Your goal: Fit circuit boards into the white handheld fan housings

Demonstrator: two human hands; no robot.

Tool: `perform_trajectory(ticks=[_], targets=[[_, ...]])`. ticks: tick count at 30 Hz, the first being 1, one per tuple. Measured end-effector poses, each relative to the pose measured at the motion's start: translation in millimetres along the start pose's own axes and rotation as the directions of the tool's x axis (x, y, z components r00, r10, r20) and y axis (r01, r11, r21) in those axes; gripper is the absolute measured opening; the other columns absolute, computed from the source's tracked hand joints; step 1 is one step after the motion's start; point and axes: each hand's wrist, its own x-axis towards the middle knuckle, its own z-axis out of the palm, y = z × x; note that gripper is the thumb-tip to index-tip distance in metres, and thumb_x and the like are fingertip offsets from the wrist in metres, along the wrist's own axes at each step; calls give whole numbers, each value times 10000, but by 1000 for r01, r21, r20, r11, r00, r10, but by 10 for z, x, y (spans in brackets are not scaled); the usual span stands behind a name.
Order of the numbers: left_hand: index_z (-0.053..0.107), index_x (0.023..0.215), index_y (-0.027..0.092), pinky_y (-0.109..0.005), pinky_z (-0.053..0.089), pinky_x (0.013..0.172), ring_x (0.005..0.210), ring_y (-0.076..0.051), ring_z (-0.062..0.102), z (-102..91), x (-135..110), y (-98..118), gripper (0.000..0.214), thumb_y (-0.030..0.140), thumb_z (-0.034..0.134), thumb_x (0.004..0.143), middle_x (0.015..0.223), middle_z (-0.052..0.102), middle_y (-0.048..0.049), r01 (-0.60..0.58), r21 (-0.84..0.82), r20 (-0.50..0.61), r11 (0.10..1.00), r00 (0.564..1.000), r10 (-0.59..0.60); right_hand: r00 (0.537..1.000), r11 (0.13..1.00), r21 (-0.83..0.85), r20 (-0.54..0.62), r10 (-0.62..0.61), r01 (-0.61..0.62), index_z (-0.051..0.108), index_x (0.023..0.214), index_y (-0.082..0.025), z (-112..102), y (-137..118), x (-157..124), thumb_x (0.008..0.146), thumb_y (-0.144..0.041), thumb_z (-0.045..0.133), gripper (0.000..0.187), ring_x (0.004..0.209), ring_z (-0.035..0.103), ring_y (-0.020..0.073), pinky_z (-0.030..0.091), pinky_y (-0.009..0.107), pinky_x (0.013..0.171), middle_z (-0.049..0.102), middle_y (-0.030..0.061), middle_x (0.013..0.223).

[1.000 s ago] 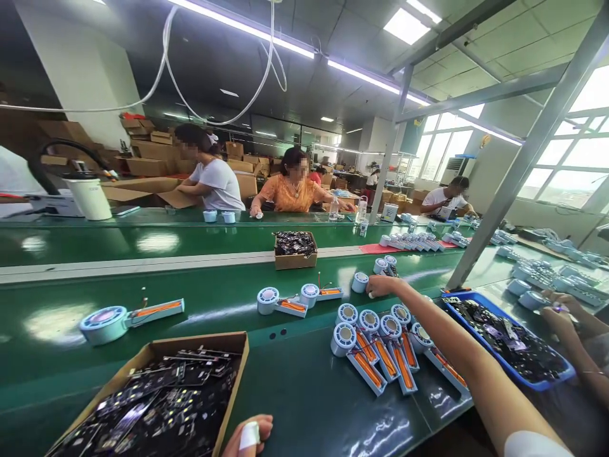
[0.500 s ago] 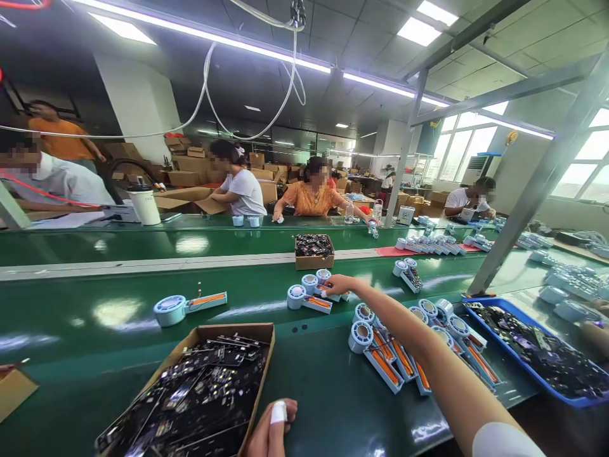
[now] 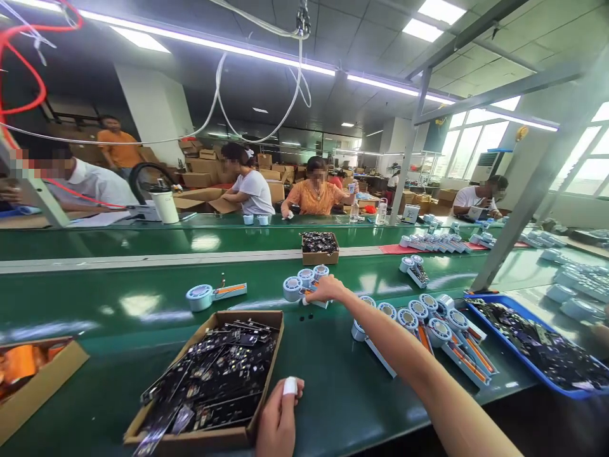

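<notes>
My right hand (image 3: 327,289) reaches out over the green conveyor belt (image 3: 143,311) and closes on a cluster of blue-and-white fan parts (image 3: 299,285) with orange strips. My left hand (image 3: 278,422) rests at the near right corner of a cardboard box of dark circuit boards (image 3: 214,381); its fingers are curled with a white-taped fingertip up, and I cannot make out anything in them. A row of several similar fan parts (image 3: 428,320) lies to the right, beside my forearm. One single fan part (image 3: 209,295) lies alone further left on the belt.
A blue tray of dark parts (image 3: 533,346) sits at the right. A small cardboard box (image 3: 320,247) stands on the belt's far side, another box (image 3: 33,381) at the near left. Several people work across the line. A slanted metal post (image 3: 523,209) rises at the right.
The view has swung left. My right hand moved left from the far fan part to the cluster near the belt's middle and closed on it. My left hand rose beside the box.
</notes>
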Motion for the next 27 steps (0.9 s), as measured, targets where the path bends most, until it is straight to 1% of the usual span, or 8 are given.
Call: perform_trajectory(ticks=[2, 6, 9, 12, 16, 21, 24, 27], targets=[[729, 783, 201, -345, 584, 726, 755, -265, 715, 29, -77, 48, 476, 648, 568, 815, 792, 764, -86, -17, -19, -25, 1000, 1000, 16, 997, 998, 29, -63, 54, -53, 664, 1047, -151, 51, -117, -283, 742, -582, 786, 542, 1057, 624, 351, 529, 439, 845, 627, 159, 1198], [716, 878, 208, -305, 568, 687, 702, -220, 697, -6, -256, 229, 383, 521, 498, 914, 823, 754, -70, -141, -37, -113, 989, 984, 136, 980, 992, 110, -185, 80, -60, 613, 1124, -176, 325, -176, -1073, 782, -619, 680, 564, 1088, 619, 339, 506, 414, 869, 584, 158, 1220], [696, 967, 218, -302, 569, 712, 741, -221, 704, -246, -167, 444, 381, 462, 403, 967, 861, 745, -73, -270, 200, -83, 942, 953, 291, 970, 960, 264, -194, 144, -90, 626, 991, -194, 568, -98, -1577, 686, -544, 772, 487, 1054, 630, 355, 516, 437, 861, 584, 160, 1164], [681, 1028, 198, -368, 546, 907, 985, -268, 701, -550, 191, 670, 424, 351, 290, 972, 1047, 736, -133, -303, 689, 81, 658, 935, 345, 965, 957, 236, -154, 211, -171, 623, 912, -195, 749, -34, -1794, 656, -485, 801, 425, 1066, 627, 417, 509, 502, 873, 573, 216, 1215], [670, 860, 197, -460, 521, 911, 1003, -339, 660, -705, 681, 817, 189, 200, 486, 812, 964, 706, -158, -279, 808, 174, 518, 955, 242, 939, 957, 155, -209, 274, -244, 631, 1066, -154, 978, 9, -1851, 694, -434, 814, 500, 1186, 571, 514, 473, 601, 920, 476, 309, 1412], [551, 646, 241, -407, 513, 839, 876, -302, 645, -668, 836, 817, 143, 120, 559, 722, 783, 647, -90, -298, 832, 236, 468, 953, 188, 951, 990, 139, -299, 74, -34, 481, 1401, -269, 1195, 210, -2249, 745, -375, 813, 742, 1426, 376, 479, 418, 631, 1056, 362, 181, 1591], [539, 628, 255, -359, 515, 772, 810, -272, 661, -715, 860, 830, 132, 173, 546, 732, 760, 658, -62, -289, 810, 229, 510, 957, 179, 948, 975, 182, -310, -67, 129, 534, 1344, -305, 1099, 309, -2500, 867, -253, 668, 498, 1385, 469, 375, 464, 519, 1060, 476, 112, 1523], [578, 719, 254, -355, 523, 755, 813, -265, 694, -792, 889, 894, 104, 272, 500, 784, 842, 718, -66, -231, 787, 143, 572, 970, 196, 945, 953, 216, -294, -143, 212, 637, 1129, -291, 920, 239, -2451, 931, -142, 529, 270, 1089, 662, 273, 540, 387, 905, 670, 77, 1214]])
